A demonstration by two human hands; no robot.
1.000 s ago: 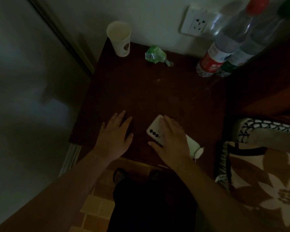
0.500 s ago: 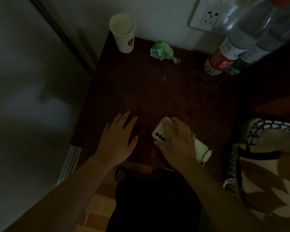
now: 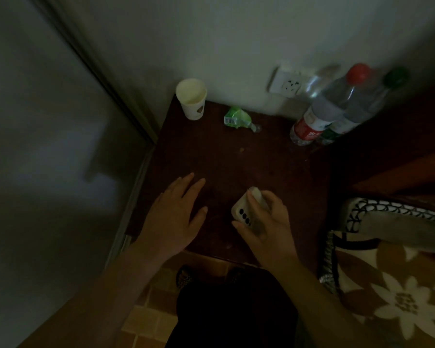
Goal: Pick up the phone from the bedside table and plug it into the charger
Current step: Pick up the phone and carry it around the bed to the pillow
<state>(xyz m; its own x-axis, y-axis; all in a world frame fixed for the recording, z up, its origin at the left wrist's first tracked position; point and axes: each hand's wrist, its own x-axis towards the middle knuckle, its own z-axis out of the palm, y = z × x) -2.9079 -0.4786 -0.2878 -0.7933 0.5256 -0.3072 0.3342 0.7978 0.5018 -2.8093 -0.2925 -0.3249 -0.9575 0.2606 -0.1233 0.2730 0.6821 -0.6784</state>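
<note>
A white phone (image 3: 245, 209) with its camera lenses facing up is tilted off the dark bedside table (image 3: 236, 167), near the front edge. My right hand (image 3: 266, 229) is shut on the phone, fingers over its far side and thumb under the near corner. My left hand (image 3: 176, 217) rests flat on the table to the left of the phone, fingers spread. A white wall socket (image 3: 288, 82) sits above the table's back right corner. No charger or cable shows in this dim view.
A paper cup (image 3: 192, 99) stands at the back left corner. A crumpled green wrapper (image 3: 236, 118) lies at the back middle. Two water bottles (image 3: 329, 109) lean at the back right. A flowered blanket (image 3: 392, 272) is on the right, a wall on the left.
My right hand has closed around the phone and lifted its end off the table. The white piece by my wrist is now hidden. My left hand stays flat.
</note>
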